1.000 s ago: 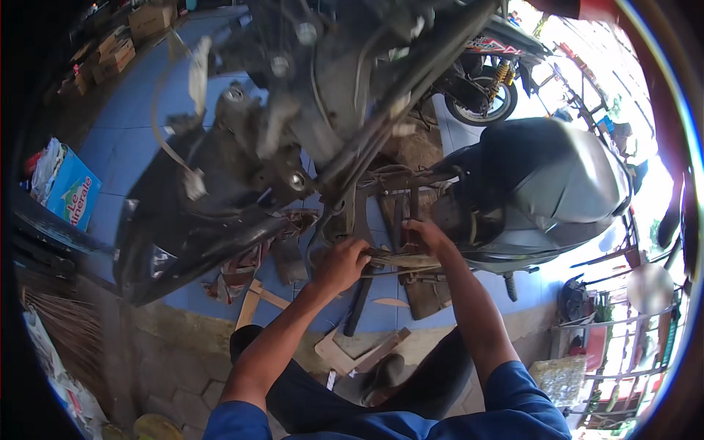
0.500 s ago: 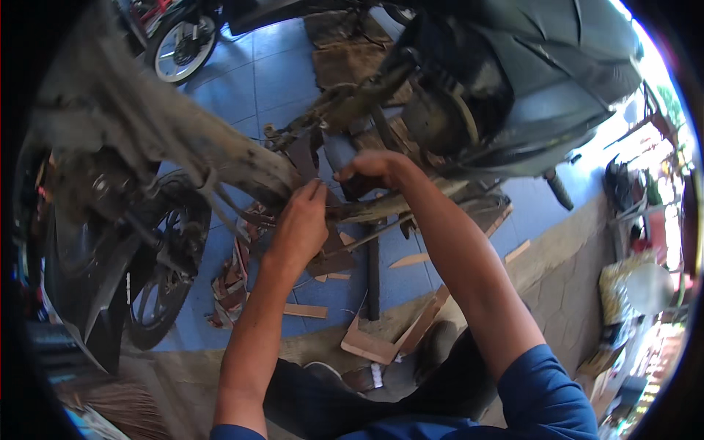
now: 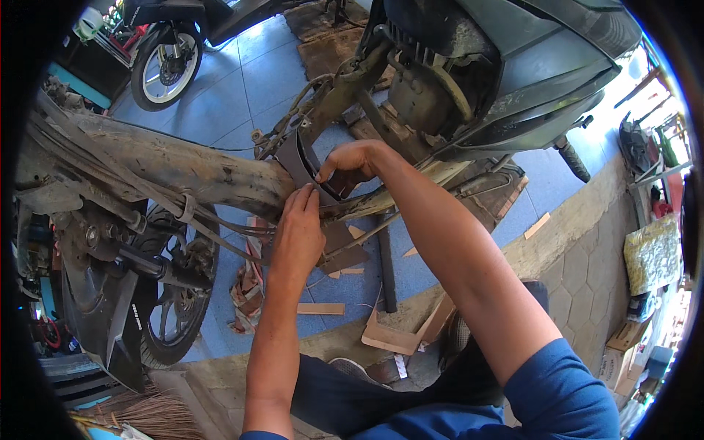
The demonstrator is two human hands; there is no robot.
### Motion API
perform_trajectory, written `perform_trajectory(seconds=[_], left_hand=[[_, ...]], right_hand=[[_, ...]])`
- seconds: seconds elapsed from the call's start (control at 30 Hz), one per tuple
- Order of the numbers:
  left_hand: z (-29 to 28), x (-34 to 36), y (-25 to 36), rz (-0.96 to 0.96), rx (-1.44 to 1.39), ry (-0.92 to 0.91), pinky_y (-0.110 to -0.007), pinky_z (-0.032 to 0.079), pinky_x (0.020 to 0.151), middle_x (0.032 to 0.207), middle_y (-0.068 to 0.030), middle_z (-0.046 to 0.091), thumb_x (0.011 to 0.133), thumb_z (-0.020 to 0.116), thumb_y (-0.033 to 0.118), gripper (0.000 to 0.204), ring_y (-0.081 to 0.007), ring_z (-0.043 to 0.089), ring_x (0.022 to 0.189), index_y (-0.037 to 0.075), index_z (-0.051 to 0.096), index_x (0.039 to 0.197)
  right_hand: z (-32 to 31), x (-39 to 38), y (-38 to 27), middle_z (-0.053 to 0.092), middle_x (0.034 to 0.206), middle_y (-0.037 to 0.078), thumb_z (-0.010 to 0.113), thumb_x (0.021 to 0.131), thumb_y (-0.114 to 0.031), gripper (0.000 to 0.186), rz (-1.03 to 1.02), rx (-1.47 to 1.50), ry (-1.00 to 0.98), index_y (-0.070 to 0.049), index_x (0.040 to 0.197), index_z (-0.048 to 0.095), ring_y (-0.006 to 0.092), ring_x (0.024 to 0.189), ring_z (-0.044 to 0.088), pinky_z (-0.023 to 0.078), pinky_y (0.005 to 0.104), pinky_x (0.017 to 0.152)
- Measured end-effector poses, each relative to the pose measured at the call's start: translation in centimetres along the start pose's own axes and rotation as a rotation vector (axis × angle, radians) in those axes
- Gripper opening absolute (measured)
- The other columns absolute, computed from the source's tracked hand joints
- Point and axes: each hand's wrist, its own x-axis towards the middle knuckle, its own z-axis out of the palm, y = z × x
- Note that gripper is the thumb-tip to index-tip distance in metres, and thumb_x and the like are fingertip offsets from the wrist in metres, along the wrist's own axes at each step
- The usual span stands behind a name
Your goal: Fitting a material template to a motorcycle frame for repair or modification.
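Observation:
A stiff grey-brown sheet (image 3: 293, 163) stands bent in the angle of a stripped scooter's dirty metal frame (image 3: 213, 163). My left hand (image 3: 297, 229) is closed, its fingertips pressed together at the sheet's lower edge beside the frame tube. Reaching in from the right, my right hand (image 3: 356, 160) is curled round the sheet's right side, with the thumb along its upper rim. The right hand's other fingers are partly hidden behind the sheet. Below the left hand's side, another flat brown piece (image 3: 343, 248) shows under the tubes.
Loose cables (image 3: 187, 209) run along the frame to the front wheel (image 3: 176, 293). The scooter's grey body panels (image 3: 543, 81) fill the upper right. Cardboard offcuts (image 3: 392, 337) and a dark bar (image 3: 386, 268) lie on the blue tiles. Another motorbike's wheel (image 3: 167, 66) stands behind; a broom (image 3: 158, 411) lies lower left.
My view has shifted, and the scooter frame shows more fully at left. Both hands stay at the sheet; its bent upper part now shows more plainly between them.

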Motion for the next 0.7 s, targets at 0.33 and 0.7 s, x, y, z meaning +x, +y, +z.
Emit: perform_trajectory(seconds=[0.33, 0.7], left_hand=[[0.3, 0.1, -0.4, 0.020, -0.003, 0.007, -0.042, 0.041, 0.106, 0.131, -0.0252, 0.052, 0.077, 0.054, -0.010, 0.046, -0.0368, 0.048, 0.125, -0.012, 0.052, 0.123], [0.5, 0.3, -0.6, -0.003, 0.000, -0.029, -0.042, 0.041, 0.107, 0.134, -0.0214, 0.052, 0.071, 0.060, -0.014, 0.057, -0.0355, 0.048, 0.126, -0.007, 0.050, 0.127]], right_hand=[[-0.7, 0.1, 0.7, 0.045, 0.139, 0.032, 0.075, 0.085, -0.026, 0.068, -0.016, 0.031, -0.105, 0.009, 0.135, 0.045, 0.0408, 0.129, 0.047, 0.042, 0.0524, 0.107], [-1.6, 1.4, 1.5, 0.050, 0.136, 0.028, 0.083, 0.076, -0.026, 0.075, 0.030, 0.074, -0.065, 0.010, 0.132, 0.048, 0.0351, 0.127, 0.051, 0.042, 0.0464, 0.109]])
